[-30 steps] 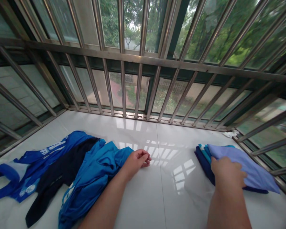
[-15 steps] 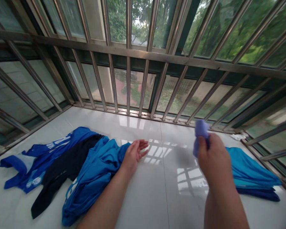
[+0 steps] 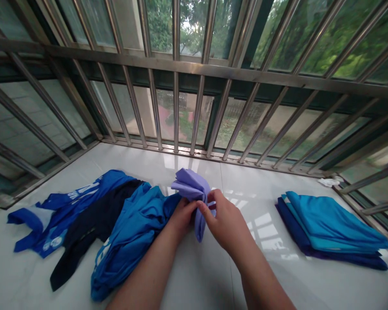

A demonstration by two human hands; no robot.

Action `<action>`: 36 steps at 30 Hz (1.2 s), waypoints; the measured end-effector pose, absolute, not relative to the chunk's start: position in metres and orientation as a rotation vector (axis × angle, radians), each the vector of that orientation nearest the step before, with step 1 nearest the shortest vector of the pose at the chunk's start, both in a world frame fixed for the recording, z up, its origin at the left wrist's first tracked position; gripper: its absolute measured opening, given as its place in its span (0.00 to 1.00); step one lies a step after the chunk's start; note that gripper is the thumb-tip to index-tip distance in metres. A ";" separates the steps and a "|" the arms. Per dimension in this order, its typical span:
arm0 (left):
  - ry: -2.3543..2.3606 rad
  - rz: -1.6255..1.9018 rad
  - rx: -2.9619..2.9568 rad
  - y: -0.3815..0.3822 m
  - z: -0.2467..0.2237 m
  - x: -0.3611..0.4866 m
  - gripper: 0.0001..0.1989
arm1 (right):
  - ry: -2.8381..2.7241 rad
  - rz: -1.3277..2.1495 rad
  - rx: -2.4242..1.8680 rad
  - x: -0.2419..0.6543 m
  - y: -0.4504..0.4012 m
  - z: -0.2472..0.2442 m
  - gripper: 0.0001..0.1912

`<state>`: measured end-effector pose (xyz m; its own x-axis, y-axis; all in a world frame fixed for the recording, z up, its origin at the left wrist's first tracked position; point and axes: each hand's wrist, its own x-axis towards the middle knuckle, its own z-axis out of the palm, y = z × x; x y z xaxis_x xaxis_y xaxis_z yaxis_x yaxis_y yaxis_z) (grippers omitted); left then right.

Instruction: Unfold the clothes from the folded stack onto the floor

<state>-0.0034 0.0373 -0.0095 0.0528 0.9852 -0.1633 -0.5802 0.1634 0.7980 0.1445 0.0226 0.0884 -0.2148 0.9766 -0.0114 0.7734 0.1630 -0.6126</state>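
A lilac-purple folded cloth (image 3: 194, 189) is held up in the middle, its layers fanned out at the top and a narrow end hanging below. My right hand (image 3: 224, 219) pinches its right side between thumb and fingers. My left hand (image 3: 184, 215) grips it from the lower left, with some fingers hidden behind the cloth. Just left of my left hand lies a crumpled bright-blue garment (image 3: 132, 232) with white print. Beside that are a black garment (image 3: 90, 228) and a royal-blue garment (image 3: 80, 196) with white lettering.
A stack of folded blue clothes (image 3: 330, 224), turquoise over navy, sits at the right. The glossy white tiled surface (image 3: 207, 275) ends at metal window bars (image 3: 194, 67) on the far side. A small white crumpled scrap (image 3: 330, 181) lies near the right corner.
My right hand has moved left from near the folded stack, bringing the purple cloth to the middle. My left hand, open before, now grips it too. The cloth's layers have fanned out.
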 end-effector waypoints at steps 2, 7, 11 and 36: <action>0.818 1.281 0.718 0.033 -0.009 -0.003 0.18 | -1.946 0.685 -1.639 0.149 0.028 0.086 0.21; 0.532 1.074 0.937 0.025 0.002 -0.006 0.29 | -1.981 0.593 -1.519 0.155 0.033 0.085 0.14; 0.449 1.106 0.766 0.026 -0.001 -0.001 0.38 | -1.802 0.684 -1.485 0.153 0.030 0.089 0.16; 0.419 1.095 0.455 0.023 0.000 -0.015 0.32 | -2.065 0.783 -1.775 0.153 0.023 0.090 0.19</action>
<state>-0.0146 0.0232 0.0004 0.3989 0.9116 -0.0988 -0.7447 0.3850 0.5452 0.1526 0.0228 0.0900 -0.1866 0.9754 -0.1173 0.8080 0.0845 -0.5831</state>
